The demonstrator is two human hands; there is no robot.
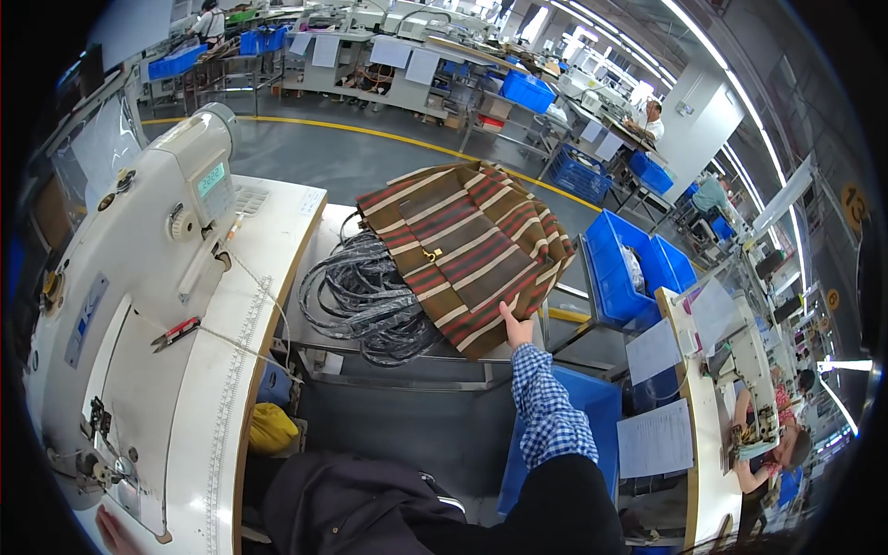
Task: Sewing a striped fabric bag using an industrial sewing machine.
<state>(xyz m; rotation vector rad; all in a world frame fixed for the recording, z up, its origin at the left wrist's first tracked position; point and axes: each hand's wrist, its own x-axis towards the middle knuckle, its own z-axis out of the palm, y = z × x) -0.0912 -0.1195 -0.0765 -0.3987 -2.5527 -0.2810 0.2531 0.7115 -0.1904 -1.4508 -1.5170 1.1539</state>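
Observation:
A pile of striped fabric bags (pixel 462 250) in brown, red and cream lies on a metal-framed table ahead of me, with a small gold clasp on the top one. Glossy dark straps (pixel 365 296) spill in loops from its left side. My right hand (pixel 518 328), in a blue checked sleeve, reaches to the pile's near right edge and grips a striped bag there, thumb on top and the other fingers mostly hidden. At the lower left, my left hand (pixel 113 532) is partly visible by the sewing machine's (pixel 139 231) needle end; its fingers do not show clearly.
Red-handled thread snips (pixel 176 334) rest on the machine beside a white cord. The white sewing table (pixel 231 370) runs along my left. Blue bins (pixel 620 268) stand right of the pile, and another blue bin (pixel 592 407) sits below my right arm. Other people work at far stations.

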